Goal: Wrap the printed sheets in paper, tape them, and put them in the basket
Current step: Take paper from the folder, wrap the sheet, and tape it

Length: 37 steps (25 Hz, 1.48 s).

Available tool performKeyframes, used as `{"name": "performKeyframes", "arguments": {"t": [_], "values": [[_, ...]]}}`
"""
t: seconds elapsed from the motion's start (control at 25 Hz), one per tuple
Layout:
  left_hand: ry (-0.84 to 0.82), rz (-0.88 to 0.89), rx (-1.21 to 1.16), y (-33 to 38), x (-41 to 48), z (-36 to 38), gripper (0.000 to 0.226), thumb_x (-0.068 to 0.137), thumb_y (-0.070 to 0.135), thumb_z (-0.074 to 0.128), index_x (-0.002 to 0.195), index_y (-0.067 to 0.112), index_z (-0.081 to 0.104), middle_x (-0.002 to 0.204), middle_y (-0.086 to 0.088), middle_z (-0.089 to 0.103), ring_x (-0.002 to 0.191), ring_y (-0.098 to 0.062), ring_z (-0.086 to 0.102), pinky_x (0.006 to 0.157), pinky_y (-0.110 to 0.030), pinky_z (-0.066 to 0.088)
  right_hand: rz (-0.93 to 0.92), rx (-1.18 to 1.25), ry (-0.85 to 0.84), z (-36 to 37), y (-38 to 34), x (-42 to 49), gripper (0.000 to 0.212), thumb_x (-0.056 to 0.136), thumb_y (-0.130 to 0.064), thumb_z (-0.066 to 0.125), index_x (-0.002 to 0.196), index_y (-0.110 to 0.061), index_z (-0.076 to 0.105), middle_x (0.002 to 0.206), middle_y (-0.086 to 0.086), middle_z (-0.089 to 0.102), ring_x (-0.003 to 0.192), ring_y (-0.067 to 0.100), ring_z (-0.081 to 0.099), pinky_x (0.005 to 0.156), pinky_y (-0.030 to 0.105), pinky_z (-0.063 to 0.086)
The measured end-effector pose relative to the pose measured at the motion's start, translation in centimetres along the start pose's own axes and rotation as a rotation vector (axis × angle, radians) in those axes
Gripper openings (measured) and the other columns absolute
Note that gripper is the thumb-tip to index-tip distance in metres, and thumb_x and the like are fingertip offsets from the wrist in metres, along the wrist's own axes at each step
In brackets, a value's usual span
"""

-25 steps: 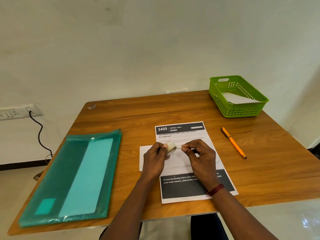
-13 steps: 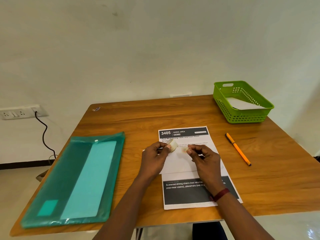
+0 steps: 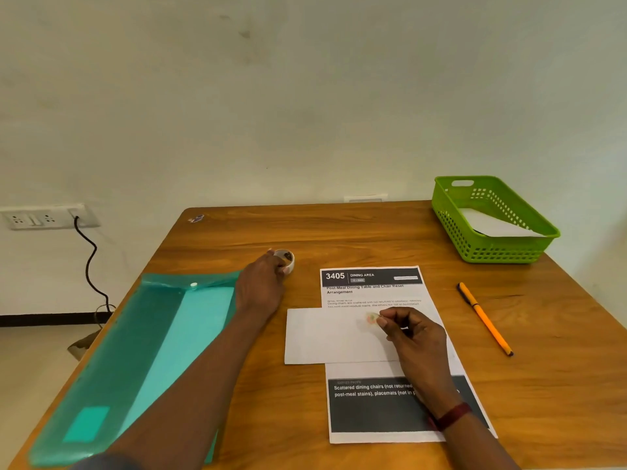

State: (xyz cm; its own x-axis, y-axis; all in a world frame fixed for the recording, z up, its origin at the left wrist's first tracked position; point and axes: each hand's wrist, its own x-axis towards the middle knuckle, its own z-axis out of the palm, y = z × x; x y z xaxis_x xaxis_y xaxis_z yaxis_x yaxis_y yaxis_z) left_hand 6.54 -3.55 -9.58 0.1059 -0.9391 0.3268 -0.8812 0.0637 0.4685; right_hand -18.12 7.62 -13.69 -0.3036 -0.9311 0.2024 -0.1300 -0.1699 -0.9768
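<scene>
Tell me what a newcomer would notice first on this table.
Two hands at the table's middle: the right hand pinches a small piece of tape over a folded white paper lying across the printed sheet, while the left hand holds the tape roll farther back. Next come the bright green basket at the far right corner, with a white sheet inside, and the big teal folder along the left edge.
</scene>
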Motion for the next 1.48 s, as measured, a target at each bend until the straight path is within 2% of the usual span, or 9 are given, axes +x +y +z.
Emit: {"name": "performKeyframes", "arguments": {"t": [0.16,0.48,0.6,0.76,0.84,1.0,1.16,1.4,1.48], "values": [[-0.047,-0.037,0.094,-0.8,1.0,0.4,0.039,0.096,0.014,0.059,0.134,0.018,0.058,0.13,-0.007,0.064,0.112,-0.025,0.063,0.089,-0.036,0.053,-0.024,-0.026,-0.018,0.1,0.1,-0.1,0.006,0.084,-0.015,0.073,0.088,-0.02,0.072,0.088,-0.007,0.073,0.083,0.012,0.066,0.076,0.033,0.054],[-0.097,-0.125,-0.034,-0.8,0.2,0.7,0.046,0.094,0.008,0.059,0.136,0.025,0.05,0.133,-0.006,0.061,0.113,-0.026,0.061,0.089,-0.038,0.054,-0.071,-0.024,-0.007,0.0,0.0,0.0,0.009,0.085,-0.01,0.072,0.087,-0.019,0.071,0.087,-0.008,0.071,0.083,0.015,0.066,0.068,0.03,0.056],[-0.049,-0.049,-0.13,0.7,-2.4,0.3,0.041,0.095,0.018,0.06,0.135,0.022,0.052,0.134,-0.005,0.06,0.117,-0.028,0.059,0.092,-0.038,0.05,-0.054,-0.001,0.0,0.1,0.0,-0.1,0.011,0.086,-0.009,0.071,0.088,-0.02,0.071,0.087,-0.01,0.071,0.082,0.014,0.066,0.065,0.026,0.056],[-0.004,0.105,-0.144,3.0,-6.1,0.5,0.031,0.094,0.019,0.061,0.124,0.023,0.057,0.122,-0.001,0.066,0.087,-0.017,0.065,0.07,-0.023,0.046,-0.036,0.009,0.018,0.3,-0.2,0.0,0.012,0.087,-0.008,0.07,0.089,-0.02,0.071,0.087,-0.009,0.071,0.081,0.012,0.066,0.063,0.025,0.056],[-0.033,0.183,-0.175,4.2,-7.6,0.9,0.027,0.091,0.018,0.061,0.118,0.023,0.059,0.119,0.002,0.066,0.085,-0.014,0.065,0.066,-0.022,0.046,-0.031,0.022,0.026,0.3,-0.2,0.1,0.013,0.088,-0.007,0.069,0.09,-0.02,0.071,0.088,-0.007,0.072,0.081,0.013,0.066,0.062,0.024,0.055],[-0.117,0.298,-0.174,6.9,-10.1,1.3,0.026,0.093,0.02,0.058,0.119,0.02,0.06,0.125,0.001,0.062,0.113,-0.015,0.058,0.087,-0.02,0.043,-0.003,0.088,0.019,0.4,-0.9,0.5,0.01,0.089,-0.007,0.067,0.093,-0.015,0.071,0.09,-0.003,0.073,0.082,0.015,0.068,0.059,0.023,0.056],[-0.195,0.322,-0.131,9.1,-11.2,2.0,0.033,0.098,0.028,0.054,0.13,0.023,0.056,0.138,0.004,0.055,0.125,-0.013,0.05,0.101,-0.024,0.041,0.011,0.151,-0.024,-0.5,-3.0,1.8,0.007,0.09,-0.006,0.066,0.092,-0.01,0.071,0.088,0.007,0.073,0.074,0.013,0.067,0.058,0.025,0.055],[-0.289,0.442,-0.135,12.6,-11.6,3.8,0.036,0.101,0.032,0.05,0.134,0.02,0.056,0.141,0.003,0.052,0.129,-0.014,0.046,0.105,-0.026,0.038,0.031,-0.344,-0.212,-8.0,-3.3,6.0,0.005,0.09,-0.012,0.068,0.088,-0.013,0.072,0.083,0.005,0.072,0.076,0.013,0.065,0.065,0.03,0.056],[-0.317,0.457,-0.146,13.6,-11.6,4.6,0.039,0.101,0.033,0.049,0.138,0.02,0.051,0.145,0.002,0.049,0.131,-0.015,0.046,0.107,-0.027,0.038,0.04,-0.478,-0.299,-9.6,-3.0,7.4,0.005,0.089,-0.011,0.069,0.086,-0.013,0.073,0.085,0.002,0.072,0.08,0.014,0.065,0.066,0.021,0.053]]}}
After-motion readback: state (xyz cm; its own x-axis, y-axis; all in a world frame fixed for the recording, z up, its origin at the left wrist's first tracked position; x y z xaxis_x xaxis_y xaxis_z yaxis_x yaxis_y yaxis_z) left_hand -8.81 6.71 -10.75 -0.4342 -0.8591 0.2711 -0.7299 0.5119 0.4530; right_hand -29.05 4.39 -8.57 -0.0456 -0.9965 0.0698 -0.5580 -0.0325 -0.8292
